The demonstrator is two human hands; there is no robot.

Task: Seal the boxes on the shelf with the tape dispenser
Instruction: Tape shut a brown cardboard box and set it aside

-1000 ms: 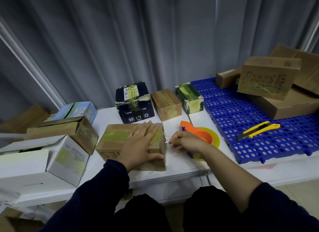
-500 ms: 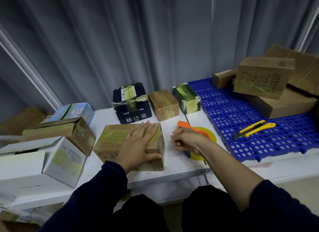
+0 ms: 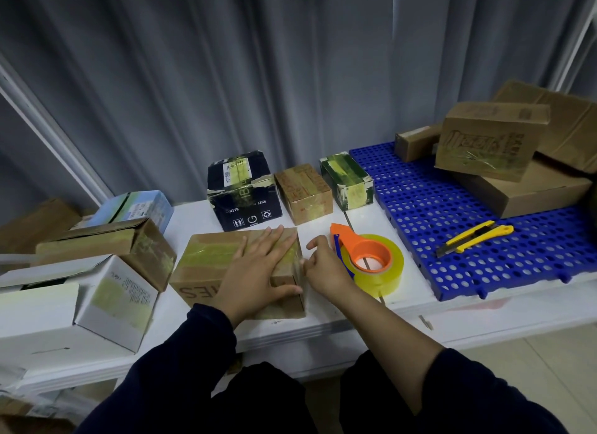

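Brown taped cardboard box (image 3: 206, 259), frame centre, on white shelf (image 3: 190, 215): left hand (image 3: 258, 272) flat on top, fingers straight. Right hand (image 3: 326, 269) curled at its right edge; grip unclear. Orange dispenser with yellow tape roll (image 3: 392, 267) lies just right.

Looked like a makeshift packing and shipping station. Was marked as such by a white shelf (image 3: 192, 215) crowded with small, heavily taped cardboard cartons (image 3: 303, 193), a blue perforated plastic pallet panel (image 3: 420, 214) stacked with more brown boxes (image 3: 491, 143), a yellow utility knife (image 3: 475, 238), an orange tape dispenser (image 3: 368, 259) loaded with clear tape, and a pleated grey curtain (image 3: 226, 78) hung behind as backdrop.
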